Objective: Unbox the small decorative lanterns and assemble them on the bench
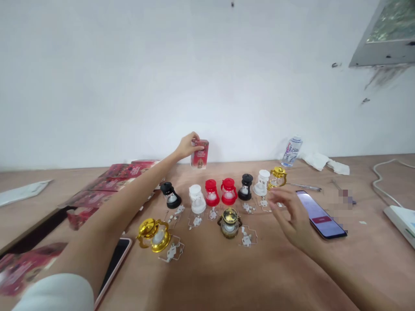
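Observation:
Far across the table by the wall, my left hand (189, 146) grips a small red printed box (201, 155) by its upper left part. My right hand (292, 214) holds nothing, with curved fingers apart, between a white lantern (262, 183) and a lit smartphone (320, 216). A row of miniature lanterns crosses the table: a black lantern (170, 195), a white one, two red lanterns (212, 193) (228, 191), another black one and a gold lantern (277, 177). Closer stand a tilted gold lantern (154, 235) and a bronze lantern (230, 223). Small white parts (171, 251) lie beside several lanterns.
Red printed packages (113, 183) lie on the left, partly behind my left arm. A dark-screened phone (113, 265) lies near them. At the back right are a clear bottle (292, 151), white tissue (320, 162) and a pen (304, 187). A white cable (378, 177) runs along the right.

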A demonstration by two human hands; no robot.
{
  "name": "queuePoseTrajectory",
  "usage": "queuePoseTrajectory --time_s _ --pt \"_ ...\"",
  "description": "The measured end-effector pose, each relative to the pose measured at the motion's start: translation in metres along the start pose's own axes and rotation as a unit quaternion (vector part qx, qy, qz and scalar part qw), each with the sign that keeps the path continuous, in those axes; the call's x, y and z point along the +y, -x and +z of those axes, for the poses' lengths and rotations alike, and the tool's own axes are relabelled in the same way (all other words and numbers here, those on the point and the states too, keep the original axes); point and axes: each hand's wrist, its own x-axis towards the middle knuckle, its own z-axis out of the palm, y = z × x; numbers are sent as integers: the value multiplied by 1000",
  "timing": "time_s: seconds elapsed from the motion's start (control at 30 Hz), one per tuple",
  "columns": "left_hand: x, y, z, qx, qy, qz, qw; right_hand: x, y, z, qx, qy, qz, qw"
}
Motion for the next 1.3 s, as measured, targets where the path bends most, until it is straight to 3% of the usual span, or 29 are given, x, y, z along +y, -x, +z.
queuePoseTrajectory --time_s 0.17,0.33,0.43,0.6,0.7,0.87,1.0,1.1,1.17,1.23,1.27,1.3 --pt "-30 -17 31 -41 -40 -8 998 13 23 8 -102 73 0 992" --pt "-52 -17 31 -121 -97 -31 987 26 38 21 -149 67 37 986" --pt "-53 -10 29 -133 -148 -52 979 32 43 24 -169 52 55 983" --pt "-37 0 29 -136 -205 -55 968 32 47 25 -214 54 15 975" --pt "-20 -2 18 -126 -244 -47 960 26 47 25 -260 49 -10 964" --pt "40 10 -18 -4 -220 37 975 7 49 39 -263 2 -3 965" --pt "105 71 -30 38 -172 180 968 -4 50 66 -166 -58 63 982" --pt "140 147 -18 26 -134 261 956 -8 48 83 -135 -92 95 982" --pt "150 201 -2 5 -74 293 953 -13 44 88 -127 -114 107 980" --pt "152 248 19 -20 13 287 958 -20 37 89 -86 -168 135 973" --pt "150 267 29 -5 66 248 966 -26 34 89 -54 -213 159 963" --pt "148 281 40 44 125 168 977 -33 31 88 -17 -267 189 945"
